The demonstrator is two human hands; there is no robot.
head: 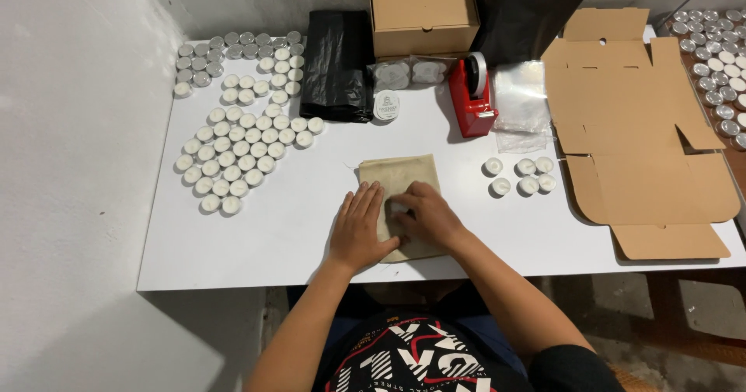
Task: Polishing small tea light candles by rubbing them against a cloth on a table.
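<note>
Both hands are down on the beige cloth pouch (pixel 398 176), which lies flat near the front edge of the white worktop (pixel 295 236), right in the middle. The left hand (pixel 360 231) presses flat on the pouch's left side, fingers (pixel 365 202) straight and slightly spread. The right hand (pixel 426 216) sits beside it, touching it, fingers curled over a small white thing at the pouch's centre — whether they pinch it or only cover it, I cannot tell.

Now the count. To the right of the pouch, six loose white tealights (pixel 519 174) in a small cluster, apart from the hands. To the left, a big packed patch of white tealights (pixel 241 147), several dozen and too many to count exactly, with a block of silver-cupped ones (pixel 233 50) behind it.

Along the back: one black plastic bag (pixel 338 66), one closed cardboard box (pixel 422 11), two clear packets of tealights (pixel 409 72) in front of it, one small round white label disc (pixel 386 104), one red tape dispenser (pixel 472 97), a stack of clear plastic bags (pixel 519 97), one tall black bag (pixel 528 11). On the right — one unfolded flat cardboard box (pixel 645 151), and beyond it more silver-cupped tealights (pixel 719 58) at the picture's edge.
</note>
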